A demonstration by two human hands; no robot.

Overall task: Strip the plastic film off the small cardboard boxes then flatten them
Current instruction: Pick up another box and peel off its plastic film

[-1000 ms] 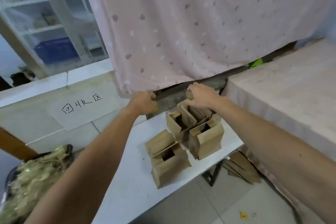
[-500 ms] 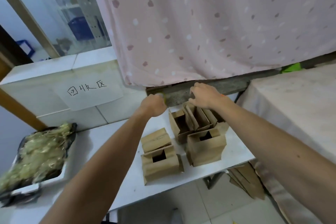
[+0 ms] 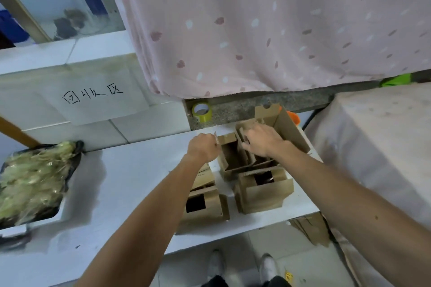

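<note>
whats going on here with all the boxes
A person stands at a white table sorting out small cardboard boxes. The right hand grips the flaps of the open back box. The left hand is curled at that box's left edge; whether it pinches film is unclear. Two front boxes stand upright, not yet flattened. Some flat cardboard lies on the floor under the table.

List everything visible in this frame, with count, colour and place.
cardboard boxes: at least four, brown, table's right end
table: one, white, centre
tape roll: one, yellow-green, grey ledge behind
tray: one, black, holding pale shreds, left
sign: one, white, handwritten, tiled wall
curtain: one, pink, spotted, above
flattened cardboard: several pieces, brown, floor under table
shoes: two, white, bottom
left hand: curled beside back boxes
right hand: grips back box's flap
</note>
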